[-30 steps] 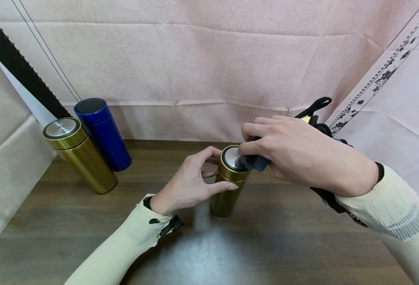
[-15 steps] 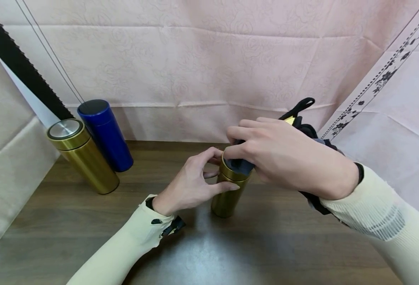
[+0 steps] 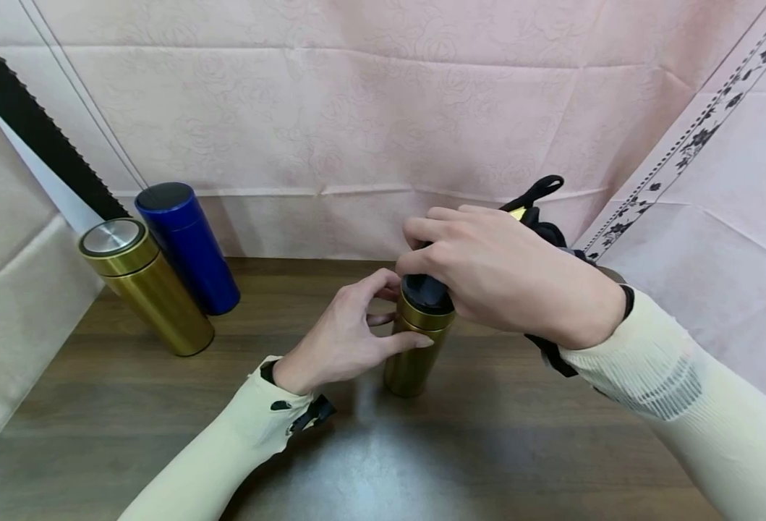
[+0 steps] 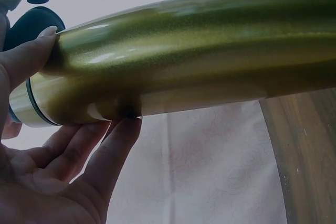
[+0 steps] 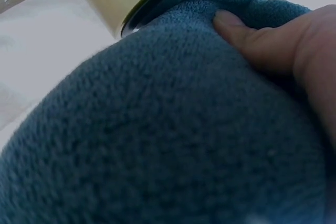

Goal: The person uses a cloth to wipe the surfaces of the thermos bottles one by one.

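Observation:
A gold thermos flask (image 3: pixel 415 358) stands on the table, leaning slightly in the head view. My left hand (image 3: pixel 350 329) grips it near the top, thumb across the front and fingers behind; the left wrist view shows the thumb and fingers on either side of the gold body (image 4: pixel 184 51). Over the flask's lid, my right hand (image 3: pixel 487 271) pinches a dark blue-grey cloth (image 3: pixel 427 291) and holds it against the top. The right wrist view is mostly filled by this fuzzy cloth (image 5: pixel 157 114), the thumb pressing on it just below the flask's rim.
A second gold flask (image 3: pixel 155 289) with a silver lid disc stands at the left, beside a blue flask (image 3: pixel 190 250) with a black top. Pale patterned fabric (image 3: pixel 330 123) hangs behind the wooden table (image 3: pixel 278 449) and along both sides.
My right hand has moved left with the cloth, from the lid's right edge to over its top, covering the silver disc. The left hand keeps its grip on the flask.

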`<action>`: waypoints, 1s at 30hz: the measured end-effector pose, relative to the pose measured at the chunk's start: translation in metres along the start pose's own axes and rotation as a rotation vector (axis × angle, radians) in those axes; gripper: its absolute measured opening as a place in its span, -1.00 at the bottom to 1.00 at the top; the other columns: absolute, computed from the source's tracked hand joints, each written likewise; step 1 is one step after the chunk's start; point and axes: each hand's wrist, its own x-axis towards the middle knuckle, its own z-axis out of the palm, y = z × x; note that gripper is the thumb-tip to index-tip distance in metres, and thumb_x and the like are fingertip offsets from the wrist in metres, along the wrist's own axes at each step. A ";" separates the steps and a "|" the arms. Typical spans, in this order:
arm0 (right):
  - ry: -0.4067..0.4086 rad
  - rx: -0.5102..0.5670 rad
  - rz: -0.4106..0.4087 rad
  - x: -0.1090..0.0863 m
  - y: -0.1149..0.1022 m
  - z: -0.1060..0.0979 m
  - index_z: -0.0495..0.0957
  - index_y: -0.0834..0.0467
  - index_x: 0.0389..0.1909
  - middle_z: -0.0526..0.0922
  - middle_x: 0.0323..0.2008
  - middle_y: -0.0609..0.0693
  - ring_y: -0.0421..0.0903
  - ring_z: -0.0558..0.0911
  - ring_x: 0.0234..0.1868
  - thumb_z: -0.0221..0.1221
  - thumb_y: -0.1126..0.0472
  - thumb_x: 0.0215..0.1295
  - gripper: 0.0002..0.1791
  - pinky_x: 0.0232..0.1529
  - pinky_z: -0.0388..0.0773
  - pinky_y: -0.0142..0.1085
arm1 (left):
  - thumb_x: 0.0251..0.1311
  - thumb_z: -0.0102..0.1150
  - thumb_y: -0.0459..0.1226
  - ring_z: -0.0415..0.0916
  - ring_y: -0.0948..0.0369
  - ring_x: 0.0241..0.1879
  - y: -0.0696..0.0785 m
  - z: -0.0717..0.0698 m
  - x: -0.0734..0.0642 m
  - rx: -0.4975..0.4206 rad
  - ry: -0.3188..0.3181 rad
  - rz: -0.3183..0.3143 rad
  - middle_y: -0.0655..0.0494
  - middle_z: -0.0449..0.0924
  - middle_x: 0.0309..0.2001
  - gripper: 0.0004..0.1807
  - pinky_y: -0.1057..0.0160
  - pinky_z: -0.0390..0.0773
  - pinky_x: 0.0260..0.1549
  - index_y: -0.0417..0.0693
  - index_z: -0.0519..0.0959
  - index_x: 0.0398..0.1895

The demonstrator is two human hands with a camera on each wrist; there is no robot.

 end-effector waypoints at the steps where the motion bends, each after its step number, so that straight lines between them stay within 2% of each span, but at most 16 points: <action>1: 0.000 -0.002 0.005 0.001 0.000 0.000 0.69 -0.10 -0.29 0.38 -0.43 -0.11 -0.05 0.45 -0.37 0.16 0.53 0.02 -0.56 -0.30 0.48 -0.25 | 0.02 0.60 -0.18 0.64 0.28 0.06 0.000 0.000 0.000 0.000 0.001 -0.004 0.28 0.60 0.03 -0.47 0.35 0.70 0.05 0.14 0.51 0.02; 7: -0.016 0.011 0.038 0.002 0.002 0.001 0.69 -0.09 -0.25 0.43 -0.39 -0.11 -0.04 0.48 -0.32 0.25 0.48 0.04 -0.61 -0.21 0.54 -0.17 | 0.03 0.60 -0.17 0.63 0.30 0.07 0.000 -0.002 -0.001 -0.001 0.000 -0.024 0.31 0.60 0.06 -0.45 0.34 0.69 0.06 0.18 0.52 0.07; 13: -0.036 0.014 0.074 0.001 0.004 0.001 0.68 -0.08 -0.27 0.45 -0.37 -0.12 -0.05 0.51 -0.28 0.34 0.42 0.04 -0.67 -0.25 0.58 -0.15 | 0.03 0.60 -0.17 0.63 0.30 0.06 -0.001 -0.001 -0.001 0.003 0.003 -0.030 0.31 0.61 0.05 -0.46 0.35 0.69 0.05 0.16 0.52 0.05; 18: -0.065 0.040 0.098 -0.001 0.006 0.001 0.68 -0.06 -0.28 0.46 -0.37 -0.10 -0.02 0.51 -0.26 0.31 0.49 0.00 -0.63 -0.28 0.59 -0.13 | 0.03 0.60 -0.17 0.63 0.30 0.06 -0.001 0.000 -0.001 0.004 0.001 -0.024 0.30 0.61 0.05 -0.46 0.34 0.70 0.05 0.15 0.52 0.05; 25: -0.081 0.047 0.118 -0.003 0.009 0.000 0.67 -0.08 -0.30 0.44 -0.40 -0.12 -0.04 0.46 -0.27 0.33 0.47 -0.01 -0.63 -0.32 0.55 -0.15 | 0.03 0.60 -0.16 0.63 0.29 0.05 -0.002 0.000 0.000 0.004 0.001 -0.012 0.30 0.61 0.03 -0.46 0.33 0.70 0.05 0.16 0.52 0.05; 30: -0.087 0.033 0.134 -0.008 0.011 -0.001 0.61 -0.13 -0.37 0.39 -0.43 -0.16 -0.07 0.44 -0.30 0.24 0.52 -0.04 -0.58 -0.38 0.49 -0.17 | 0.03 0.59 -0.16 0.63 0.30 0.04 -0.001 0.000 0.000 0.011 0.000 -0.007 0.30 0.60 0.02 -0.48 0.33 0.70 0.05 0.16 0.51 0.03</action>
